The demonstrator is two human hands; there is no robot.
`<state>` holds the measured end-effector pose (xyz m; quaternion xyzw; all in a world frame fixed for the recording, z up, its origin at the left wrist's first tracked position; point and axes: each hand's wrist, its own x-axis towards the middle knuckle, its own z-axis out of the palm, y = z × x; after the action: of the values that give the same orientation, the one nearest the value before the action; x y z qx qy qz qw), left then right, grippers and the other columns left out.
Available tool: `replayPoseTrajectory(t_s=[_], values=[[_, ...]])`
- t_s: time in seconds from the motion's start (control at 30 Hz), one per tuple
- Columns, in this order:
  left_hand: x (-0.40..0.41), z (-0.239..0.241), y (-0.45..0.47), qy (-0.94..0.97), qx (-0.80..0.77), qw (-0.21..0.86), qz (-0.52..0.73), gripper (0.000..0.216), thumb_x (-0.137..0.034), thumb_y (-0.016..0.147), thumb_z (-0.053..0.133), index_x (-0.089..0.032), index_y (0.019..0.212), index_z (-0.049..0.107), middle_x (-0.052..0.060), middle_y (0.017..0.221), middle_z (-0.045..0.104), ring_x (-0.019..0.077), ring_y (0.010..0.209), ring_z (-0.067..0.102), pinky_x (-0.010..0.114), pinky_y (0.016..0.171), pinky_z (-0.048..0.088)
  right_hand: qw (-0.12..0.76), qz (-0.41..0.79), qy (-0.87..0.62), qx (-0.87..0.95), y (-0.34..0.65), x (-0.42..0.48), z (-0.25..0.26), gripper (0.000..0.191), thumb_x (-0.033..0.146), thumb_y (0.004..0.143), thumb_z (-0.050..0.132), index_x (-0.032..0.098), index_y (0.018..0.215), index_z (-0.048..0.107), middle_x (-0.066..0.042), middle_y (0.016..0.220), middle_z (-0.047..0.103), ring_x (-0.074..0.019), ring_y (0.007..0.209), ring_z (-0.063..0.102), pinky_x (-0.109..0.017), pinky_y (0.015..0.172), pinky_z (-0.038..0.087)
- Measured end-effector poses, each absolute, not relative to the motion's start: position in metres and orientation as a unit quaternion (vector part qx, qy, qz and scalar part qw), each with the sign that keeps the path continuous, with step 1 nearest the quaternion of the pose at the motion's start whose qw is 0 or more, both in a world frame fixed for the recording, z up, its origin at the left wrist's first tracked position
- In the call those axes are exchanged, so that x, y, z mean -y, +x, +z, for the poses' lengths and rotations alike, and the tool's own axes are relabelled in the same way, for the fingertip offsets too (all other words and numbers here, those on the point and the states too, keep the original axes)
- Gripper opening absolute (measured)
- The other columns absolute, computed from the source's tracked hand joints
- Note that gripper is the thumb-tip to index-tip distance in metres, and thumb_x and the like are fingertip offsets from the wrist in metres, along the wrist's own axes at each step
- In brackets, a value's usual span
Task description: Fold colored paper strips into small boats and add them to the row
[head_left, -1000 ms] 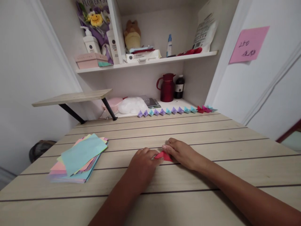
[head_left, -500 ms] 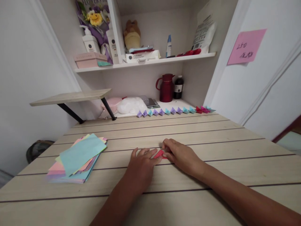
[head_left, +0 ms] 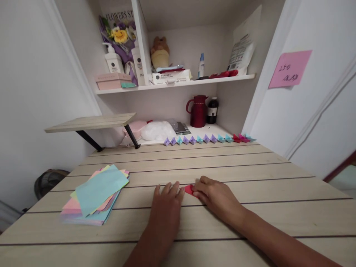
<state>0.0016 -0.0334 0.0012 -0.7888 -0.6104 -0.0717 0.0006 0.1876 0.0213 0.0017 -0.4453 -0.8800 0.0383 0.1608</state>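
A small folded red paper piece (head_left: 189,190) lies on the wooden table (head_left: 250,207), mostly covered by my hands. My left hand (head_left: 166,205) rests flat beside it, fingers stretched out and slightly apart, the fingertips at the paper's left edge. My right hand (head_left: 215,198) presses on the paper's right side with its fingers curled together over it. A row of small folded paper shapes (head_left: 205,139) in purple, blue and red lines the far edge of the table.
A stack of coloured paper sheets (head_left: 96,194) lies on the table at the left. A small raised wooden shelf (head_left: 91,122) stands at the back left. Behind it are a red jug (head_left: 198,110), a dark bottle (head_left: 212,110) and a shelf (head_left: 178,82) of toiletries. A pink note (head_left: 289,69) hangs on the right wall.
My left hand has gone from curled over the red paper to lying flat with fingers spread. More of the paper is covered now. The view has tilted slightly.
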Motion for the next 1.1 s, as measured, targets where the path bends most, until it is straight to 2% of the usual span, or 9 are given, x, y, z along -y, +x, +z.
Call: replayPoseTrajectory(t_s=[0.13,0.27,0.43,0.53,0.63,0.77,0.9,1.0,1.1], values=[[0.031,-0.006,0.004,-0.762,0.639,0.015,-0.100,0.051,-0.004,0.087,0.033,-0.019,0.131,0.055,0.010,0.141,0.051,0.0305,0.126,0.047,0.054,0.104,0.035,0.158,0.052,-0.432,0.887,0.188,-0.023,0.000,0.020,0.035,0.091,0.052,0.033,0.103,0.068,-0.002,0.093,0.063,-0.0193,0.077,0.062,-0.028,0.061,0.041],[0.025,-0.010,-0.008,-0.759,0.626,-0.011,-0.176,0.043,-0.011,0.089,0.040,-0.018,0.128,0.055,0.010,0.134,0.055,0.0242,0.124,0.047,0.045,0.107,0.033,0.181,0.065,-0.407,0.893,0.190,-0.029,-0.004,0.022,0.030,0.088,0.057,0.032,0.106,0.070,-0.005,0.103,0.063,-0.0216,0.088,0.062,-0.031,0.072,0.046],[0.017,-0.010,-0.025,-0.787,0.578,-0.036,-0.210,0.046,-0.029,0.087,0.058,-0.034,0.133,0.050,0.005,0.137,0.051,0.0237,0.123,0.045,0.041,0.101,0.036,0.198,0.086,-0.369,0.904,0.191,-0.040,-0.004,0.024,0.023,0.087,0.057,0.032,0.104,0.071,-0.005,0.108,0.064,-0.0230,0.099,0.058,-0.035,0.086,0.045],[0.009,-0.013,-0.024,-0.810,0.553,-0.021,-0.193,0.033,-0.031,0.087,0.060,-0.037,0.119,0.062,0.003,0.121,0.060,0.0236,0.109,0.051,0.039,0.092,0.038,0.204,0.117,-0.363,0.901,0.191,-0.044,-0.003,0.024,0.020,0.086,0.058,0.030,0.102,0.072,-0.004,0.107,0.065,-0.0216,0.098,0.059,-0.034,0.087,0.044],[-0.001,-0.014,-0.019,-0.822,0.530,-0.024,-0.206,0.024,-0.029,0.090,0.054,-0.032,0.109,0.068,0.004,0.104,0.063,0.0203,0.096,0.053,0.033,0.082,0.039,0.211,0.131,-0.355,0.901,0.191,-0.045,0.000,0.018,0.024,0.085,0.062,0.027,0.099,0.072,-0.004,0.106,0.066,-0.0214,0.097,0.059,-0.033,0.087,0.044],[-0.013,-0.010,-0.015,-0.828,0.508,-0.071,-0.229,0.018,-0.024,0.088,0.056,-0.028,0.095,0.073,0.003,0.091,0.063,0.0183,0.090,0.055,0.031,0.080,0.038,0.207,0.101,-0.348,0.908,0.187,-0.046,0.001,0.014,0.030,0.083,0.067,0.022,0.094,0.071,-0.005,0.101,0.067,-0.0231,0.097,0.058,-0.033,0.086,0.043],[-0.023,-0.006,-0.012,-0.817,0.513,-0.102,-0.241,0.019,-0.021,0.088,0.056,-0.025,0.084,0.074,0.002,0.084,0.063,0.0168,0.084,0.057,0.029,0.077,0.039,0.203,0.031,-0.364,0.909,0.179,-0.048,-0.003,0.017,0.023,0.091,0.053,0.018,0.090,0.069,-0.008,0.095,0.068,-0.0234,0.092,0.059,-0.034,0.081,0.042],[-0.031,-0.007,-0.010,-0.806,0.523,-0.103,-0.255,0.023,-0.023,0.090,0.052,-0.023,0.082,0.074,0.002,0.083,0.064,0.0161,0.081,0.058,0.029,0.077,0.040,0.199,0.006,-0.368,0.908,0.175,-0.052,-0.007,0.024,0.017,0.093,0.045,0.018,0.089,0.068,-0.009,0.094,0.068,-0.0236,0.091,0.059,-0.035,0.080,0.041],[-0.035,-0.008,-0.010,-0.799,0.528,-0.114,-0.264,0.014,-0.030,0.083,0.064,-0.023,0.091,0.073,0.001,0.082,0.064,0.0144,0.072,0.058,0.029,0.074,0.042,0.202,0.012,-0.373,0.906,0.175,-0.057,-0.008,0.022,0.017,0.093,0.045,0.018,0.092,0.068,-0.008,0.095,0.068,-0.0231,0.093,0.059,-0.034,0.082,0.040]])
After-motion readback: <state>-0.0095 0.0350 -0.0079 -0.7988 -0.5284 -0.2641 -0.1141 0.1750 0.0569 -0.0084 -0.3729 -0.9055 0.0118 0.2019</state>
